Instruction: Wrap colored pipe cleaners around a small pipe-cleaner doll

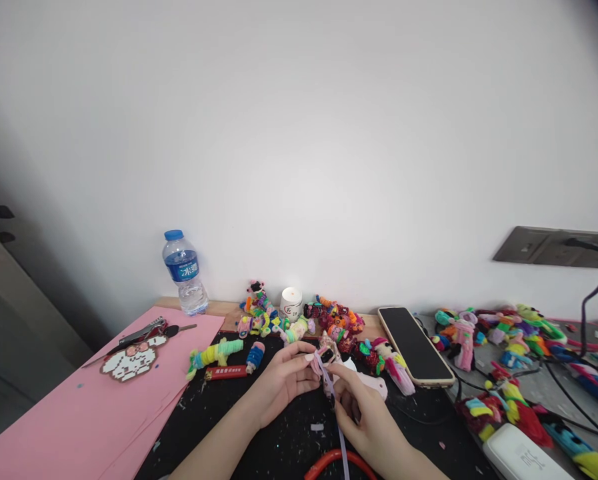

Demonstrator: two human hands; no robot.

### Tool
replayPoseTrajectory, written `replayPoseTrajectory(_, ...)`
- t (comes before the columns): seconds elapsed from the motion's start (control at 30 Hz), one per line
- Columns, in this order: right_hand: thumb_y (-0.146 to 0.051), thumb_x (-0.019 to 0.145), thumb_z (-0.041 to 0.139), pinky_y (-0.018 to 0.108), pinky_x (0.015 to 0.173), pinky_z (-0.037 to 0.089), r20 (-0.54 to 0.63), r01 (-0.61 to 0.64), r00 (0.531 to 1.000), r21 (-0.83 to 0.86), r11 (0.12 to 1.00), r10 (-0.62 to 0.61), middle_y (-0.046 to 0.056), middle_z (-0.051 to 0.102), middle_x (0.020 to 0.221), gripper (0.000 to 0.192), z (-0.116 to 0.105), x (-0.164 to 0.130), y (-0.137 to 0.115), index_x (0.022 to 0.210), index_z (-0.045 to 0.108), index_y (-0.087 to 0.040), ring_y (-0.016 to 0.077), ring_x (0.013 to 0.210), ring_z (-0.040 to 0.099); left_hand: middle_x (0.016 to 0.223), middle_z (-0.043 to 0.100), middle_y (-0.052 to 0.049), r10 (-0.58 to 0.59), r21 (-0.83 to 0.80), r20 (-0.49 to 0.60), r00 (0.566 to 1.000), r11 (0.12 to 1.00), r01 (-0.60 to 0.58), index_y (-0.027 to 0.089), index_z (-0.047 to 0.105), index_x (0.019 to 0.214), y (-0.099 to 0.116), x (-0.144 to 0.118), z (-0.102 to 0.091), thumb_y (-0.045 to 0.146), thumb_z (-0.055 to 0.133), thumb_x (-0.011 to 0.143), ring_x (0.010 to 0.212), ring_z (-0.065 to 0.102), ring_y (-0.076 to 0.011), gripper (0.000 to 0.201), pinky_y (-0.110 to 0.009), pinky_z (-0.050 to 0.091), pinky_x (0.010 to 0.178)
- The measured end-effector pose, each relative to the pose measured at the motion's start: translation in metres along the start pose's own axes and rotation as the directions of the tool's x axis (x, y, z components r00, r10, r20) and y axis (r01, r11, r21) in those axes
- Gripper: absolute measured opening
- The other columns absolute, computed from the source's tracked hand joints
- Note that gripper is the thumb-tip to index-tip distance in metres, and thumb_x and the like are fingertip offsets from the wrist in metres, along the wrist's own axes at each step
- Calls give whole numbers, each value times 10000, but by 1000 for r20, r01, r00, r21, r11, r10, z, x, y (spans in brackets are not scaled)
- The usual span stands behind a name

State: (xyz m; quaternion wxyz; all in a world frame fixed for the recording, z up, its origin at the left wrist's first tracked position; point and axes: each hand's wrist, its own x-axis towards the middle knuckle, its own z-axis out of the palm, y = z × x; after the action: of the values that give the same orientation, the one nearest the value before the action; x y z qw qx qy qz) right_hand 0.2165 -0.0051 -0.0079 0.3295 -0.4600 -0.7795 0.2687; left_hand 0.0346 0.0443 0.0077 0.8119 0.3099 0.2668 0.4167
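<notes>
Ribbon [329, 383], low centre, pinched by both your left hand [283, 380] and right hand [363, 413] fingers, may slip if you tug.

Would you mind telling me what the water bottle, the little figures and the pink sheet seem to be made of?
Water bottle: clear glossy plastic, see-through with a blue cap. Little figures: apparently fuzzy pipe cleaners, judging by their bright, soft coils. Pink sheet: matte, flat, thin-edged, probably craft foam or paper.
</notes>
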Motion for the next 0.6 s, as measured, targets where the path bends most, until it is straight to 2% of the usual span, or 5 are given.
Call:
replayPoseTrajectory(0.3,-19,774,411,200,535,379,3,4,1000,-14,1000,-4,-36,535,794,543,-1,0,-2,1258,342,-256,96,578,491,780,653,-54,6,9,-5,1000,1000,-6,148,617,949,0,1,0,188,652,756,692,610,-128,200,-280,471,722)
replayPoseTrajectory(0.6,-16,773,410,198,537,388,-1,9,1000,-11,1000,-9,-33,536,802,548,-1,2,-1,1263,337,-252,96,583,497,782,657,-62,9,14,11,1000,1000,-9,133,620,916,0,1,-1,191,656,754,700,611,-128,176,-281,470,727)
